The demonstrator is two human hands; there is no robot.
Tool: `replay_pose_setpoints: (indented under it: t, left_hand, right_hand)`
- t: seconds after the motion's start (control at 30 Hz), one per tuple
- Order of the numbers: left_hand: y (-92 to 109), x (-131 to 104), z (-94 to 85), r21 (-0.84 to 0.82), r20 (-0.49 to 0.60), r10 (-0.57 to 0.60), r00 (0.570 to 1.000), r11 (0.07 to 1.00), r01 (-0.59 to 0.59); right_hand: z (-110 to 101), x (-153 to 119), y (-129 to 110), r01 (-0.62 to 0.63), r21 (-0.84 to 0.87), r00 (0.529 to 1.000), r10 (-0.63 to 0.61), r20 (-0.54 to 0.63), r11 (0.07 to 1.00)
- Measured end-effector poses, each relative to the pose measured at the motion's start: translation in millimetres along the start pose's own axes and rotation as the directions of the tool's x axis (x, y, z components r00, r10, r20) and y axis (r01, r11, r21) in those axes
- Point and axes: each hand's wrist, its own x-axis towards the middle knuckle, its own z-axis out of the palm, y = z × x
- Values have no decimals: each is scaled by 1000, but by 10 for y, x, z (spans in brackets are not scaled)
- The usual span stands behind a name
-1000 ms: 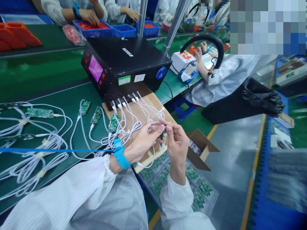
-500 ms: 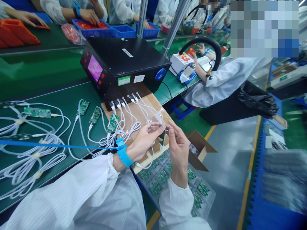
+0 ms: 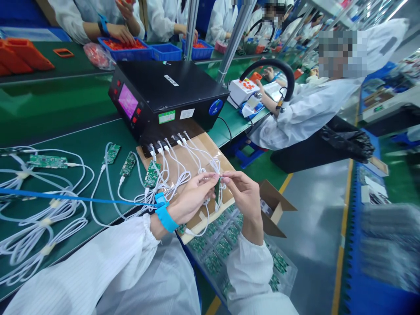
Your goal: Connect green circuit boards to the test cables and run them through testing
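Narrow in both hands, our grip has a circuit board on edge between us: our left hand holds it, our right hand pinches at its upper end, where fingers hide whether a plug is seated. At nine o'clock on the counter, three boards already carry white cables; at six, boards in a clear tray show none that we can see.

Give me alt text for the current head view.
A person's left hand holds a green circuit board over a brown panel, the right hand with its fingertips at the circuit board's upper end. Behind sits a black electronic unit with a lit pink screen and white cables plugged into it.
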Motion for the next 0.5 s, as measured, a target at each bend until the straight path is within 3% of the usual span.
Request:
replay_pose_setpoints:
  t: [0.5]
  left_hand:
    - [-22, 26, 80, -161, 7, -46, 999, 986, 46]
  right_hand:
    - [2, -83, -43, 108, -123, 994, -112, -22, 987]
